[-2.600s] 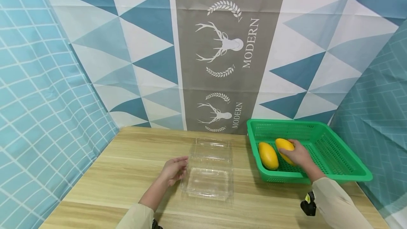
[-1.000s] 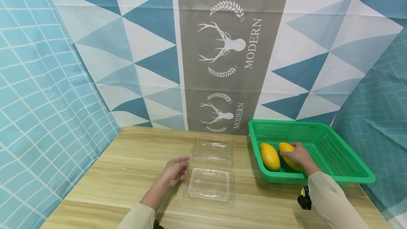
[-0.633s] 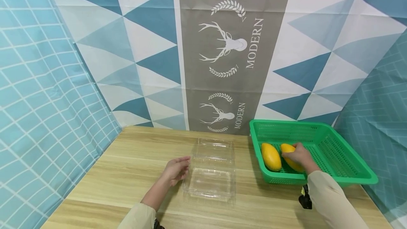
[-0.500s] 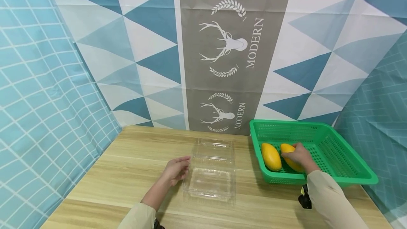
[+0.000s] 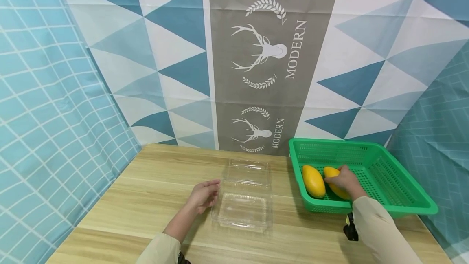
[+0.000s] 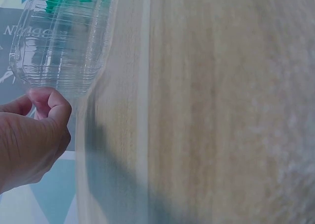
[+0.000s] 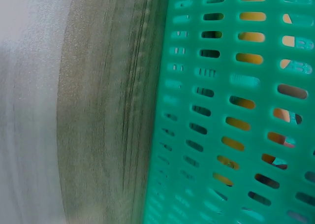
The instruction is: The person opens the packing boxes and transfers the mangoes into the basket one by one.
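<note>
My right hand [image 5: 345, 180] reaches into the green plastic basket [image 5: 406, 206] and grips a yellow mango [image 5: 331, 172], fingers over its top and thumb on its near side. Another mango [image 5: 313, 181] lies just left of it in the basket. On the wooden table sits a clear plastic clamshell box [image 5: 243, 211], its lid [image 5: 248, 173] laid back toward the wall. At the box's left side is my left hand [image 5: 203, 196]. In the left wrist view, its thumb and curled forefinger pinch the box's edge. The basket's slotted wall [image 7: 236, 111] hides most of the right hand in the right wrist view.
A patterned cloth [image 5: 253, 64] hangs behind the table [image 5: 146, 199], with blue tiled cloth [image 5: 47, 105] on the left and teal cloth [image 5: 436, 133] on the right. The basket stands at the table's back right, against the hangings.
Since the oldest frame, the mango in my right hand has come down and slightly toward me inside the basket. My left hand and the box hold still; the view shifts slightly.
</note>
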`<state>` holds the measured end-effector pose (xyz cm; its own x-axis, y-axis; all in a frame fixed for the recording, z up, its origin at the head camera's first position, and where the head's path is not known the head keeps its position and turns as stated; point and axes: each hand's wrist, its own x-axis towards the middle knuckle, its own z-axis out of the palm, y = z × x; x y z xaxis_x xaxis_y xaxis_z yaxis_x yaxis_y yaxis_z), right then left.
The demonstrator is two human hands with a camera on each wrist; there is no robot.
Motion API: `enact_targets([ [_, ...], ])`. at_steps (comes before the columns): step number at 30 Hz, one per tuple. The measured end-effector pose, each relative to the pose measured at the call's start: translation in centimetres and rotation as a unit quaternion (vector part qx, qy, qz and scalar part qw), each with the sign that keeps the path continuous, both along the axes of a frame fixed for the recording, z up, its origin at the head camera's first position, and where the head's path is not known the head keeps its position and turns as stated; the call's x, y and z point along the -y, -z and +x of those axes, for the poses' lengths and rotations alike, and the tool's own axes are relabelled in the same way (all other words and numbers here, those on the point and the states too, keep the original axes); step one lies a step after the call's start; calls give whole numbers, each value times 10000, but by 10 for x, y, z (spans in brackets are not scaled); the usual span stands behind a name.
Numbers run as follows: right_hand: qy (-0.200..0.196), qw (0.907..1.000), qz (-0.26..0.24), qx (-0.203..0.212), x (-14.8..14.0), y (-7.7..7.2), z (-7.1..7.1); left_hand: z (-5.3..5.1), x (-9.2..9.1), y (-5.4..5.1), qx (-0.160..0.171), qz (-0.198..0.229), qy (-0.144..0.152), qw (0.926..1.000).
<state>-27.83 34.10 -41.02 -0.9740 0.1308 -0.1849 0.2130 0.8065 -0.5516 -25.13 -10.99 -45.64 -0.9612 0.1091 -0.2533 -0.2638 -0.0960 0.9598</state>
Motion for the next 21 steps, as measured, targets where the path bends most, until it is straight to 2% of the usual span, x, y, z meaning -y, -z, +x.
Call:
enact_targets([
  [21,39,9998,33,178,2,0,1,1,-1,0,46,-3,-72,10000],
])
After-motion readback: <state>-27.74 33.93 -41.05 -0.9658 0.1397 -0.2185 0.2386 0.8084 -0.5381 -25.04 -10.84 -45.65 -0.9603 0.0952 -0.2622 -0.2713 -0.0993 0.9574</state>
